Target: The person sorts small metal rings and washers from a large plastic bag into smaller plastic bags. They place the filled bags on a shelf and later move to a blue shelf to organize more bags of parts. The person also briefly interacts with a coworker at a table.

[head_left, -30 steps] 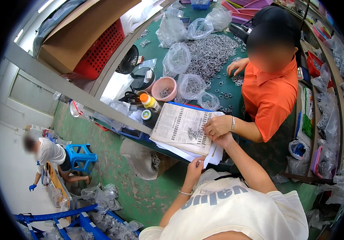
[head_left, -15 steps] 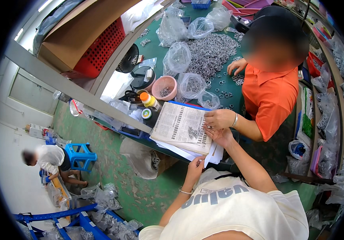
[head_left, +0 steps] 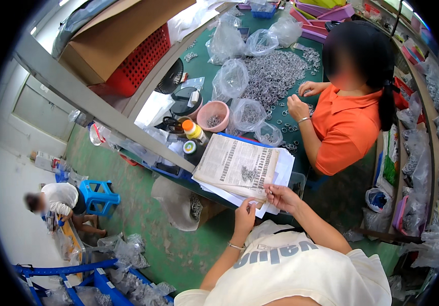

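Note:
At the near edge of a newspaper sheet point(head_left: 214, 171) on a stack of white papers point(head_left: 284, 171), my two hands are close together. My right hand point(head_left: 282, 198) is closed in a pinch over the sheet's lower right corner; what it holds is too small to name. My left hand point(head_left: 245, 217) is also pinched, just left of it at the paper edge, its contents hidden. On the sheet lie a loose heap of small grey metal pieces point(head_left: 250, 174) and columns of small dark pieces point(head_left: 269, 176).
Across the green table, a co-worker in orange point(head_left: 344, 117) has both hands by a large pile of metal rings point(head_left: 275, 71). Left of it stand plastic bags point(head_left: 247, 113), a pink bowl point(head_left: 212, 116) and bottles point(head_left: 193, 130). A grey post point(head_left: 102, 102) crosses the left side.
The co-worker's hand has drawn back from my right hand to the rings. My right hand has gone from open to pinched and moved nearer my left hand.

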Motion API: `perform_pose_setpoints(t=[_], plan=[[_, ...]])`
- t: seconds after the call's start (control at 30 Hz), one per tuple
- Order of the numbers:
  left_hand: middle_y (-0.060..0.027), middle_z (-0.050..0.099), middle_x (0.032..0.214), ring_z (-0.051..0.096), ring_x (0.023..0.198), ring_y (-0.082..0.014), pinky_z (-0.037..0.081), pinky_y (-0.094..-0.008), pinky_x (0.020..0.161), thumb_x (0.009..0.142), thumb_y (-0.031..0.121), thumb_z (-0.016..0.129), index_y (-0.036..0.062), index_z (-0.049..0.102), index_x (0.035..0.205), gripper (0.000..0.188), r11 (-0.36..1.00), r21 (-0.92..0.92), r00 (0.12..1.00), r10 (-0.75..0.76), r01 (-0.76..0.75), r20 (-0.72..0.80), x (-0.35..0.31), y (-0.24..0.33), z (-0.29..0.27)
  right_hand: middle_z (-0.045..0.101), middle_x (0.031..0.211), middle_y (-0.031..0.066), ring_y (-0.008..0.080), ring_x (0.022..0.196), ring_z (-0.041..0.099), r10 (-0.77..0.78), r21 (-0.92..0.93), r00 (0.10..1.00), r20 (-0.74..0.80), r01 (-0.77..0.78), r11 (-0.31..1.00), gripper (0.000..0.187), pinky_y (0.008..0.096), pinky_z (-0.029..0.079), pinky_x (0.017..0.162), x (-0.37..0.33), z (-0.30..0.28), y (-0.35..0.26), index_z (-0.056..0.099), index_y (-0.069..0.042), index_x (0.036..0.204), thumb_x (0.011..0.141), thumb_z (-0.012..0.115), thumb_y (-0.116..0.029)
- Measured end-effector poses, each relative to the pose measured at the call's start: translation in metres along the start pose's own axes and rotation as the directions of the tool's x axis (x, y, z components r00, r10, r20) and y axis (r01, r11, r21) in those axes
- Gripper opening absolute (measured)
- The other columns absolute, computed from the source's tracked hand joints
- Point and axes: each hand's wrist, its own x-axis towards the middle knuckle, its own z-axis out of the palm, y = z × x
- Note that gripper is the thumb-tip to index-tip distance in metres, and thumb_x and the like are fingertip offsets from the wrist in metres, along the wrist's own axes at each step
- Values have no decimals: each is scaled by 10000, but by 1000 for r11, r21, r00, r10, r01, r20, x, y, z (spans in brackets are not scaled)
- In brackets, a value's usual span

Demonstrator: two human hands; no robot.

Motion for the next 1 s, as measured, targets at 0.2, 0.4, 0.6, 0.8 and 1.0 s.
perform_pose_setpoints(t=[0.2, 0.4, 0.6, 0.8, 1.0], plan=[[-87, 498, 570, 458, 513, -139, 384, -286, 490, 824, 75, 528, -2, 574, 992, 190, 991, 125, 998, 58, -54, -25, 35, 16, -7, 481, 735, 23, 116, 597, 407, -1, 76, 1000, -4, 2, 997, 245, 227, 385, 568, -26, -5, 9, 500, 11, 1052, 897, 462, -175], [-35, 459, 551, 412, 513, -93, 358, -274, 480, 806, 74, 554, -14, 578, 975, 191, 999, 20, 990, -36, 34, 136, 29, 46, 11, 437, 646, 7, 100, 532, 377, -65, 35, 993, -102, 69, 997, 188, 209, 316, 472, -31, -19, 14, 496, -15, 967, 906, 416, -173], [-35, 481, 601, 434, 551, -102, 363, -252, 504, 750, 79, 629, -9, 587, 969, 239, 992, -15, 913, 118, -122, 390, 9, 71, 38, 493, 721, 23, 134, 637, 485, -238, -29, 965, -111, 236, 971, 199, 259, 408, 600, -40, -20, 16, 494, -28, 935, 914, 370, -183], [-120, 605, 755, 575, 634, -202, 448, -304, 586, 716, 73, 664, -9, 590, 961, 269, 970, 43, 868, 194, -239, 457, 1, 65, 53, 560, 849, 111, 196, 798, 557, -295, 34, 924, -243, 312, 949, 225, 319, 439, 741, -70, -12, 20, 525, 23, 973, 885, 439, -165], [-110, 532, 690, 518, 601, -216, 408, -309, 548, 660, 83, 703, 18, 632, 870, 231, 955, 87, 837, 203, -284, 508, -22, 78, 75, 550, 983, 159, 236, 925, 552, -358, 37, 870, -338, 393, 919, 270, 347, 430, 848, -118, -11, 29, 472, 94, 1084, 877, 380, -54]])
